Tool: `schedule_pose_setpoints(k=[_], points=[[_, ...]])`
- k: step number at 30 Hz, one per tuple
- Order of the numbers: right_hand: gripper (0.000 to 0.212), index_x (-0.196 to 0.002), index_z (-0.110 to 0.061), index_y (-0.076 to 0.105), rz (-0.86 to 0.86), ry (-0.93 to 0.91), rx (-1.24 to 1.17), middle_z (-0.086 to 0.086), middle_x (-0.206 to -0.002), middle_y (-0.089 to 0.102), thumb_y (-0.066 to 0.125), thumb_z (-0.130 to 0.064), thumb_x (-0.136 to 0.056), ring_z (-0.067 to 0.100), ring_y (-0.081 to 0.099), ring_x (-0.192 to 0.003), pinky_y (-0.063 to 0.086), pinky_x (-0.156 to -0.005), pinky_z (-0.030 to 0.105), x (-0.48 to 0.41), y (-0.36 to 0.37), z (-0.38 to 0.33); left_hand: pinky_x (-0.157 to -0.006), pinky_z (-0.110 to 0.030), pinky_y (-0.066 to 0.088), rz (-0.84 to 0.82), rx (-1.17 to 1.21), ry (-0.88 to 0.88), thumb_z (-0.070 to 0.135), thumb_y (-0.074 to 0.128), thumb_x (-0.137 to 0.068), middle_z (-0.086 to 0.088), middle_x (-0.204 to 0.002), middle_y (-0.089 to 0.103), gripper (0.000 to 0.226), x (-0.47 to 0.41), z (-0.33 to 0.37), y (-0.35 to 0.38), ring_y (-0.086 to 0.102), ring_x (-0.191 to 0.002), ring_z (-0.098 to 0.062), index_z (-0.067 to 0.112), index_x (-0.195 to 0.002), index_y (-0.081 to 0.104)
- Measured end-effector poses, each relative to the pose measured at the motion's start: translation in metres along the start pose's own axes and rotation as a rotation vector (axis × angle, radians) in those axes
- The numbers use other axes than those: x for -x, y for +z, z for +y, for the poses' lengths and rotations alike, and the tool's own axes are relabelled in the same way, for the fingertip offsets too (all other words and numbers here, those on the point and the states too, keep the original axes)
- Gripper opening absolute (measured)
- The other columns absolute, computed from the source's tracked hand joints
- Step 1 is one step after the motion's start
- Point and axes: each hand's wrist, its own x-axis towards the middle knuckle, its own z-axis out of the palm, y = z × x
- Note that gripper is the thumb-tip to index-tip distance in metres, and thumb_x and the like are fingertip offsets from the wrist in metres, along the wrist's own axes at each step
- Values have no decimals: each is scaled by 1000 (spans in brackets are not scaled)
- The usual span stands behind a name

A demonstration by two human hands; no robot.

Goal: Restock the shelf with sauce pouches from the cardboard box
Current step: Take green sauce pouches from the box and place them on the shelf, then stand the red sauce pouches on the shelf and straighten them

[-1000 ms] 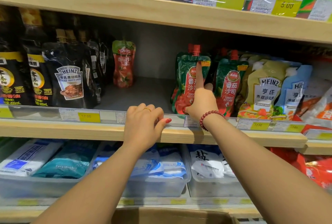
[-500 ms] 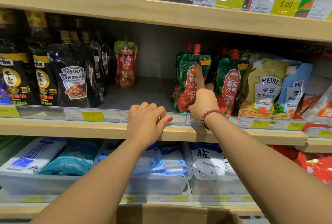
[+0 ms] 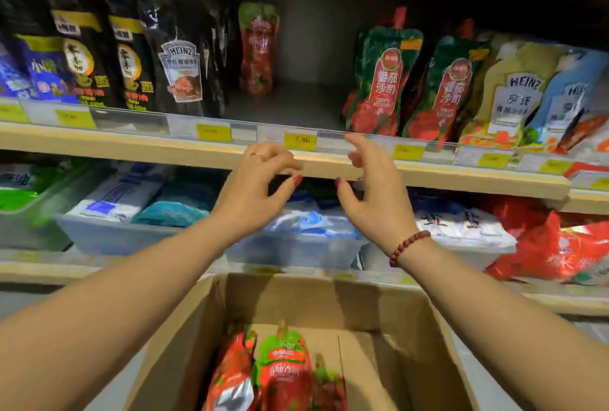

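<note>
A person stands at a light wooden shelf (image 3: 131,150) with both bare arms stretched forward. The left hand (image 3: 257,186), a thin ring (image 3: 255,154) on one finger, hangs just in front of the shelf's front edge with its fingers loosely bent and nothing in them. The right hand (image 3: 375,193), with a dark red bead bracelet (image 3: 408,247) at the wrist, is beside it at the same edge, fingers spread and slack, likewise holding nothing. Whether either hand touches the edge is lost in blur. Between them on the clear price rail is a yellow price tag (image 3: 300,141).

Below the arms is an open brown cardboard box (image 3: 296,295). A few red and green spouted sauce pouches (image 3: 283,367) lie against its near left wall.

On the shelf, two green and red ketchup pouches (image 3: 382,81) stand upright at the front edge, right of the middle. A lone red pouch with a green top (image 3: 258,48) stands toward the back wall, with bare shelf board in front of it. Black Heinz sauce pouches (image 3: 181,71) fill the left part, and pale yellow and blue Heinz pouches (image 3: 514,94) lean near the right end.

On the lower shelf, clear plastic bins (image 3: 115,232) hold white and blue bags, with shiny red bags (image 3: 543,245) at the right.
</note>
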Motion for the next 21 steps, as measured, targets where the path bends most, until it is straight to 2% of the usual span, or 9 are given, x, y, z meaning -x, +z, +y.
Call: schedule_pose_setpoints(k=[3, 6, 9, 12, 15, 18, 20, 21], points=[[47, -130, -17, 45, -210, -77, 27, 5, -108, 54, 58, -16, -84, 23, 53, -102, 47, -80, 35, 31, 27, -16, -88, -32, 42, -111, -70, -78, 32, 52, -81, -8, -105, 61, 31, 67, -18, -8, 52, -101, -23, 12, -97, 70], [37, -123, -16, 52, -451, -115, -21, 5, -103, 56, 57, -16, -86, 19, 54, -96, 46, -75, 33, 54, 50, -21, -95, -40, 43, -327, -134, -315, 29, 59, -78, -14, -121, 56, 32, 127, -39, -11, 51, -112, -35, 18, -105, 70], [37, -122, -20, 53, -660, -88, 21, 2, -108, 58, 56, -22, -85, 17, 55, -98, 46, -80, 32, 79, 72, -9, -100, -34, 39, -497, -242, -495, 34, 64, -79, -12, -142, 42, 40, 168, -50, -4, 43, -127, -31, 33, -119, 62], [41, -122, -21, 54, -762, 16, 49, 3, -112, 59, 62, -25, -81, 19, 55, -103, 43, -89, 28, 108, 91, 10, -94, -33, 46, -523, -300, -577, 34, 60, -79, -8, -149, 37, 44, 187, -55, 9, 44, -130, -24, 39, -123, 57], [47, -123, -19, 55, -902, 208, -1, 8, -110, 58, 68, -26, -79, 22, 54, -104, 36, -87, 19, 139, 115, 32, -95, -34, 47, -418, -238, -661, 19, 61, -75, -4, -142, 48, 51, 194, -60, 18, 51, -124, -24, 34, -124, 60], [73, -137, -22, 43, -1065, 366, -3, 11, -131, 50, 74, -37, -73, 23, 46, -121, 32, -95, 18, 161, 128, 39, -96, -36, 47, -317, -186, -669, 8, 64, -70, -4, -132, 58, 52, 196, -62, 23, 57, -116, -27, 27, -119, 66], [118, -145, -12, 24, -1125, 455, -78, 12, -147, 33, 78, -42, -45, 28, 34, -134, 32, -100, 23, 168, 124, 41, -95, -35, 47, -276, -159, -671, 6, 64, -68, -2, -124, 64, 50, 197, -64, 25, 60, -111, -28, 26, -114, 68], [133, -144, -2, 9, -1126, 504, -71, 16, -149, 26, 73, -39, -33, 30, 30, -137, 33, -98, 24, 169, 124, 37, -96, -34, 47, -265, -146, -680, 6, 63, -68, -1, -120, 66, 49, 197, -65, 25, 60, -109, -27, 27, -112, 69]])
